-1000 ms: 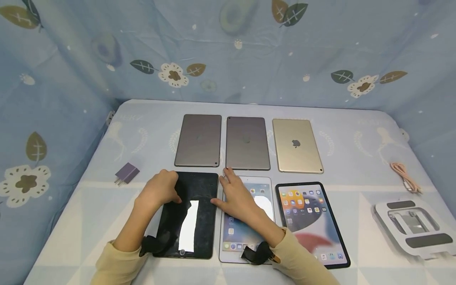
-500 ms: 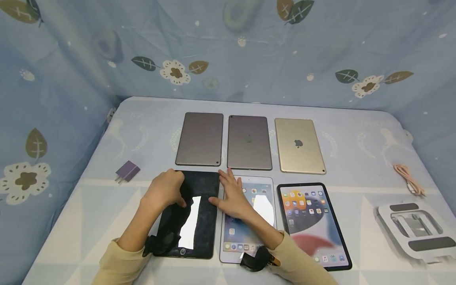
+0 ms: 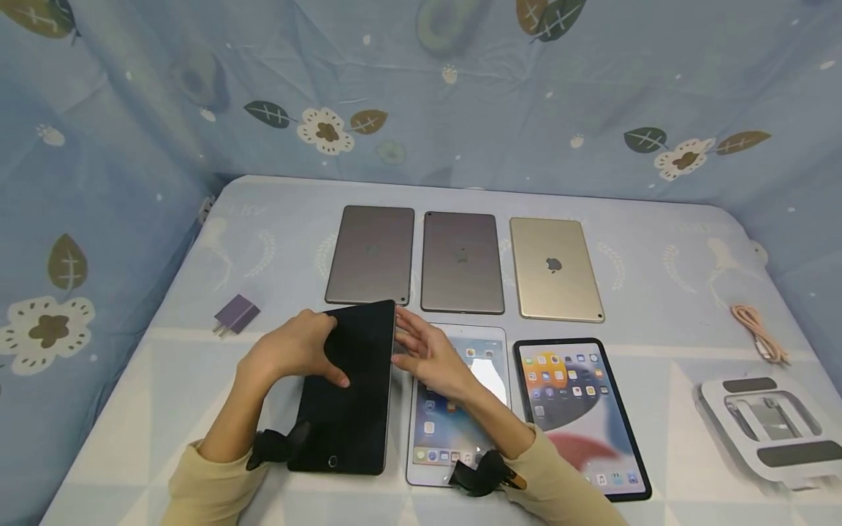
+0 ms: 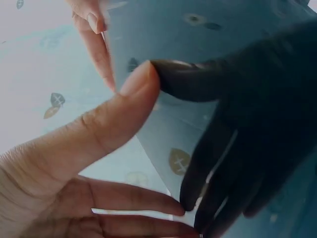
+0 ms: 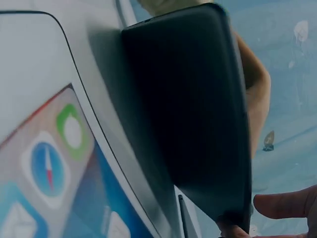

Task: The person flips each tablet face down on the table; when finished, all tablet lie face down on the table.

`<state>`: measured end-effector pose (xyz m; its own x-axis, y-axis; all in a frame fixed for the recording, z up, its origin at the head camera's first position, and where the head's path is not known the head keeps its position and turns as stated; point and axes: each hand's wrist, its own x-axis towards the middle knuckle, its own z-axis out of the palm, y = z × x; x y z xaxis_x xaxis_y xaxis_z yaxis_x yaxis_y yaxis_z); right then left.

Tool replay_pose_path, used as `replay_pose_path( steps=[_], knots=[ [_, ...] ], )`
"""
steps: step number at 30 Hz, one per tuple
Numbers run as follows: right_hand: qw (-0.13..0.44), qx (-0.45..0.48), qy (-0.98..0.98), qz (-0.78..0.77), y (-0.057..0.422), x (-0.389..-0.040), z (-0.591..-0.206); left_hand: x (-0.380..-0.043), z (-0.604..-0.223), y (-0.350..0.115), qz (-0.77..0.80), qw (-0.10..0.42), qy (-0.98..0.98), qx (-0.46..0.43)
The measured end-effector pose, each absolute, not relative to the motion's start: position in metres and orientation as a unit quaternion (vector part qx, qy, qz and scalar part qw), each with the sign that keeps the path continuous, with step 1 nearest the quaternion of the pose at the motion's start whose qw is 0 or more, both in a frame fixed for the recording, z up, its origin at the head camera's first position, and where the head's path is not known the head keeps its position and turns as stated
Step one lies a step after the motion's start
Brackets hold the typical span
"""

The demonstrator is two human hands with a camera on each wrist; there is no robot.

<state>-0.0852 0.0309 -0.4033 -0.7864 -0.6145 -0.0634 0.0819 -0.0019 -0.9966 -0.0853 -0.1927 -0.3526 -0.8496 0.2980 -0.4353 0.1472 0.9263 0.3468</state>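
Note:
A black tablet point(image 3: 355, 409) with a round home button is tilted up off the table along its right side. My left hand point(image 3: 296, 351) grips its upper left side, the thumb point(image 4: 99, 129) pressed on the glossy screen, which mirrors the hand. My right hand point(image 3: 437, 361) holds the upper right edge. In the right wrist view a fingertip point(image 5: 233, 231) touches the dark back, with the thumb point(image 5: 282, 204) at the edge. Beneath my right wrist lies a white tablet point(image 3: 421, 446) with its screen lit, partly covered by that hand and forearm.
Behind lie two grey tablets point(image 3: 370, 256) point(image 3: 463, 263) and a gold tablet point(image 3: 559, 270), backs up. A black-framed lit tablet point(image 3: 585, 416) is at right. Farther right are a pinkish cable point(image 3: 756, 332) and a white-grey stand point(image 3: 772, 427). A purple charger point(image 3: 237, 314) sits left.
The black tablet lay flat and now has its right side raised. My right fingers have gone from its top right corner to behind that edge. My left thumb has moved farther onto the screen.

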Motion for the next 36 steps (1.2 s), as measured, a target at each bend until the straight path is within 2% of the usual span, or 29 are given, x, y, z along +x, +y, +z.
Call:
replay_pose_path(
  steps=[17,36],
  knots=[
    [0.176,-0.218,0.698,-0.660,0.048,-0.086,-0.369,-0.097,-0.368,-0.193,0.285,0.224,0.913,0.186],
    [0.148,-0.228,0.723,-0.636,0.058,-0.085,-0.355,-0.101,-0.382,-0.177,0.391,0.224,0.869,0.204]
  ],
)
